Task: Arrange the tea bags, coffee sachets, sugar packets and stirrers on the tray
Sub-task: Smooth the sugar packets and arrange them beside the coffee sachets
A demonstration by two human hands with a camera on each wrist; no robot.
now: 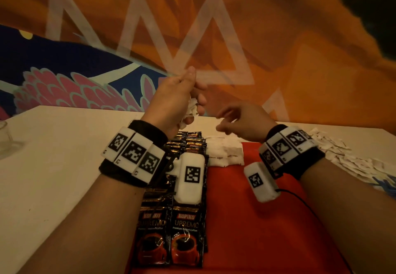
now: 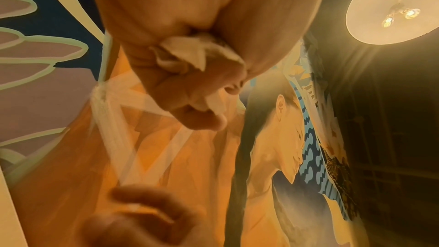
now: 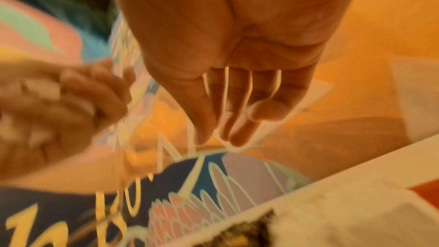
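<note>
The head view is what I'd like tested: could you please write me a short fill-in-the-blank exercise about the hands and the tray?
1. The left hand grips a bunch of ____ packets.
2. The right hand holds ____.
3. The coffee sachets lie along the ____ side of the red tray.
4. A loose pile of white packets lies on the table, to the ____ of the tray.

Missing words: white; nothing; left; right
</note>
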